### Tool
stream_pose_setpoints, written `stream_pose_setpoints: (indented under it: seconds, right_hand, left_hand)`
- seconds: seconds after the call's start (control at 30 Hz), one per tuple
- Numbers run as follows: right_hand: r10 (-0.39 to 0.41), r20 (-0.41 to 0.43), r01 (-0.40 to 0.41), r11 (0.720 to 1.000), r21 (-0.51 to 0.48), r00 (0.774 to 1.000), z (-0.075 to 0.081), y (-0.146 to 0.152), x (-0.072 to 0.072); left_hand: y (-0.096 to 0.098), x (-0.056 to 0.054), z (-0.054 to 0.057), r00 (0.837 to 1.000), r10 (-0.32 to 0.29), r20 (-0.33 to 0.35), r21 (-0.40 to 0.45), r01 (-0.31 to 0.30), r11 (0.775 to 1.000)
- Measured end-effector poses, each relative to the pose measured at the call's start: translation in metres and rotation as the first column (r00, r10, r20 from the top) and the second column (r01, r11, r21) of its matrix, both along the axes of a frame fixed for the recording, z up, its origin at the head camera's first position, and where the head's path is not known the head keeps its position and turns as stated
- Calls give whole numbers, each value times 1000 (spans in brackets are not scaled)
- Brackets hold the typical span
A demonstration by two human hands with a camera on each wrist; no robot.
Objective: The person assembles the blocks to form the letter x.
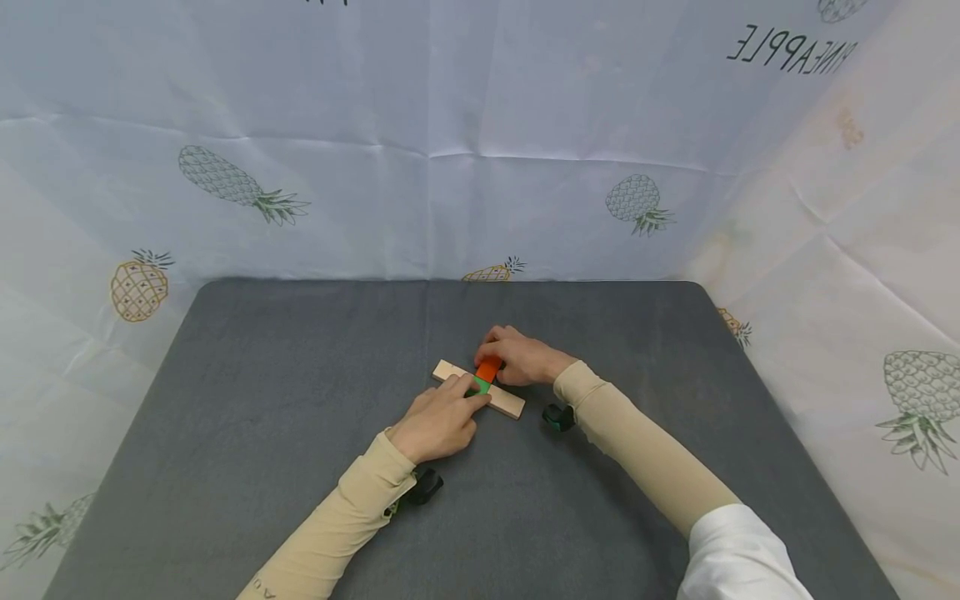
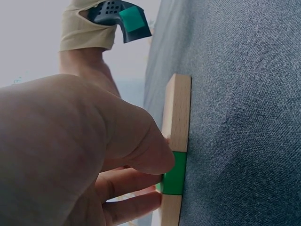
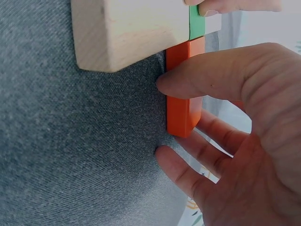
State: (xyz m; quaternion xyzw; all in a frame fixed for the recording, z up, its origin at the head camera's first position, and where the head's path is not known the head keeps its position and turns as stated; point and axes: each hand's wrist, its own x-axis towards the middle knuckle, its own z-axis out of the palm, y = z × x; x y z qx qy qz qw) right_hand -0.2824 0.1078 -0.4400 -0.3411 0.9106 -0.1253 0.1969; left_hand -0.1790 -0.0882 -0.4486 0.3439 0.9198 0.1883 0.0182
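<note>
On the dark cloth, a green block [image 1: 482,386] lies in line between two plain wooden blocks, one on the left [image 1: 447,369] and one on the right [image 1: 507,402]. From the far side of the green block, an orange block [image 1: 488,368] extends away across that row. My left hand [image 1: 433,419] pinches the green block, its thumb along the near face in the left wrist view. My right hand [image 1: 527,358] holds the orange block [image 3: 178,117] between thumb and fingers. In the right wrist view the orange end meets the green block [image 3: 196,23].
The blocks lie on a dark grey table [image 1: 300,358] with rounded far corners. Behind it hangs a white sheet [image 1: 390,208] printed with pineapples. Black wrist devices sit under the left [image 1: 426,487] and right [image 1: 558,417] wrists, close over the table.
</note>
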Motion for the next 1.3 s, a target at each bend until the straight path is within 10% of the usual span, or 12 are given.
stream_pose_setpoints:
  seconds: [1.3]
  right_hand:
    - [-50, -49, 49, 998, -32, 998, 21, 11, 5]
  left_hand:
    - [1, -1, -3, 1000, 9, 28, -15, -9, 1000]
